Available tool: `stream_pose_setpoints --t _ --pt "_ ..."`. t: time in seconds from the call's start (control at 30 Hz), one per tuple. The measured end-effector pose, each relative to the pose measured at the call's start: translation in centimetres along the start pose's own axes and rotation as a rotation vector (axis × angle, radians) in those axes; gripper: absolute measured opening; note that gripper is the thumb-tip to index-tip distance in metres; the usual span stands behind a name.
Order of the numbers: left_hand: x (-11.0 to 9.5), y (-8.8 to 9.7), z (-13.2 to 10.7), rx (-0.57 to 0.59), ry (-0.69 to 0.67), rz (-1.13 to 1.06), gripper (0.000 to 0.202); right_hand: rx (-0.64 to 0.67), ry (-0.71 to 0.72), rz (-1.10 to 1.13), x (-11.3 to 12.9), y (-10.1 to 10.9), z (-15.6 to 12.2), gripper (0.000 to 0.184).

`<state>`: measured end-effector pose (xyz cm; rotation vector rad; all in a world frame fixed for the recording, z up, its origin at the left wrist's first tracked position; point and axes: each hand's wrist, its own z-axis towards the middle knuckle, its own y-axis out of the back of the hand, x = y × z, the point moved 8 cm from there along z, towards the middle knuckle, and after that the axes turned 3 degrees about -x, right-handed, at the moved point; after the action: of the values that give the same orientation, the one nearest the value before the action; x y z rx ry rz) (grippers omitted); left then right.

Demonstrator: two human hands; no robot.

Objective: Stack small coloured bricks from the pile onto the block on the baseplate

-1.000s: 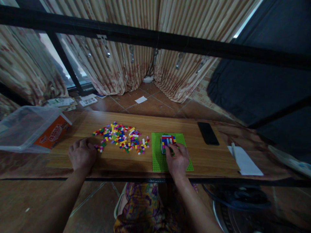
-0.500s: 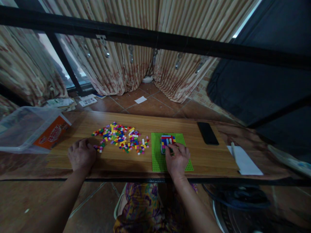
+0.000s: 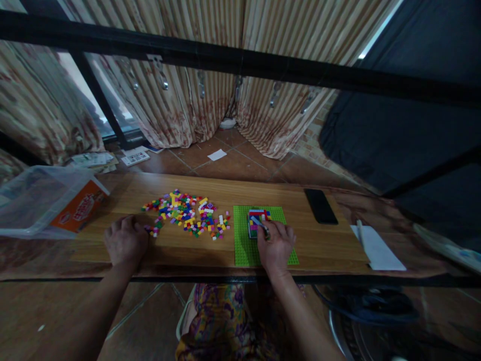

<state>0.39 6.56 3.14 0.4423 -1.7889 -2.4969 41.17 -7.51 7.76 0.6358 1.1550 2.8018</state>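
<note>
My right hand (image 3: 277,245) is over the green studded baseplate (image 3: 244,253), its thumb and fingers pinched on a long, narrow light-blue brick (image 3: 258,222). That brick lies at a slant above a small block structure (image 3: 252,228) of red, blue, pink and other bricks on the baseplate. My fingers cover the structure's right side. Palm down on the wooden board, my left hand (image 3: 126,240) rests with loosely bent fingers and nothing visible in it. Just right of it spreads a pile of small coloured bricks (image 3: 188,213).
A clear plastic box (image 3: 33,200) with an orange label stands at the left end of the wooden board (image 3: 180,250). To the right lie a black phone (image 3: 321,206) and white paper (image 3: 379,250) with a pen-like object. A dark metal bar (image 3: 240,60) crosses above, before striped curtains.
The light-blue brick has turned from nearly upright in view to a slant between my right fingers. My right hand has shifted slightly. My left hand has stayed in place.
</note>
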Motion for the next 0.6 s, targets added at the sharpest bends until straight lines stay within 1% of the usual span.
stream_pose_setpoints --t 0.1,0.2,0.27,0.6 --pt "0.1 0.0 0.0 0.002 0.020 -0.009 0.047 0.039 0.013 -0.019 0.1 -0.3 0.5 0.019" --pt "0.1 0.0 0.0 0.010 0.031 -0.008 0.048 0.108 0.024 -0.036 0.4 -0.9 1.0 0.017" --pt "0.0 0.0 0.0 0.009 0.026 -0.004 0.048 0.129 0.017 -0.023 0.4 -1.1 1.2 0.016" --pt "0.1 0.0 0.0 -0.001 0.013 -0.012 0.047 0.007 -0.211 0.061 -1.0 -0.5 0.7 0.019"
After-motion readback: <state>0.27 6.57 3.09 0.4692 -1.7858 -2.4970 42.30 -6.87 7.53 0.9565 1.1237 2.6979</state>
